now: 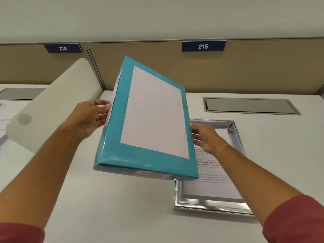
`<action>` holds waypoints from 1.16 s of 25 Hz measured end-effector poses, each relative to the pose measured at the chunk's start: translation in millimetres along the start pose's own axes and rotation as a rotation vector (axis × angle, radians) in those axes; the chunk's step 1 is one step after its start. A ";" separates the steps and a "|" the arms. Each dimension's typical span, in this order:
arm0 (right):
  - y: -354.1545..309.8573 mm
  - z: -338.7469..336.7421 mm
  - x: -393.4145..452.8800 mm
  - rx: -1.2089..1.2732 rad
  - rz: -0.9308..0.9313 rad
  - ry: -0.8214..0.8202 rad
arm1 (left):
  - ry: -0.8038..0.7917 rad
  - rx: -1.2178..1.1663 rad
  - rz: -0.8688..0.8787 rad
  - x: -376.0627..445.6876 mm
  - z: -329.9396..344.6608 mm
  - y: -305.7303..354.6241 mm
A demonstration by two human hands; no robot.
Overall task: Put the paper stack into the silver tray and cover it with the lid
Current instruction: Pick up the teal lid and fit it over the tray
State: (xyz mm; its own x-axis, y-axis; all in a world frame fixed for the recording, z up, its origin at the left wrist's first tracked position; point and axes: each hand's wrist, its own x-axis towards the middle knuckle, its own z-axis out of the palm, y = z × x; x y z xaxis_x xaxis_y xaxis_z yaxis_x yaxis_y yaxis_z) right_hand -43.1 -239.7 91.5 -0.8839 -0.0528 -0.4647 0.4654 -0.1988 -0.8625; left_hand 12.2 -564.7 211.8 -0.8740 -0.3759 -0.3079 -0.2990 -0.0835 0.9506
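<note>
A teal lid (149, 120) with a white centre panel is held tilted in the air above the desk, its near edge lowest. My left hand (89, 116) grips its left side and my right hand (205, 137) holds its right edge. Below and to the right, the silver tray (210, 206) lies on the desk with the paper stack (210, 186) of printed sheets inside it. The lid hides the tray's left part, and my right arm crosses its right side.
A white curved divider (52, 109) rises at the left, with papers on the neighbouring desk beyond it. A grey cable hatch (250, 106) is set in the desk behind the tray. Tan partition panels carry signs 214 (63, 48) and 215 (203, 46).
</note>
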 end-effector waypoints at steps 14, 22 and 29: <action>-41.4 -97.8 -20.6 -0.152 -0.070 0.174 | -0.079 0.369 0.005 20.6 84.2 -60.3; -54.9 -143.9 -33.9 -0.233 0.017 0.228 | -0.180 0.356 -0.159 3.4 126.6 -65.7; -56.6 -180.4 -47.9 -0.239 0.099 0.202 | -0.158 0.340 -0.239 -14.9 151.9 -79.8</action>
State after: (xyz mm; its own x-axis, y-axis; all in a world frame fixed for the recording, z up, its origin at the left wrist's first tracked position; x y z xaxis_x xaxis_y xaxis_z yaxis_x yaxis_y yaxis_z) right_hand -18.7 -49.4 126.5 -0.8177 0.1398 -0.5584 0.5676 0.0346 -0.8226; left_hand -9.1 -412.3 134.6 -0.8048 -0.2350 -0.5451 -0.5859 0.1675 0.7929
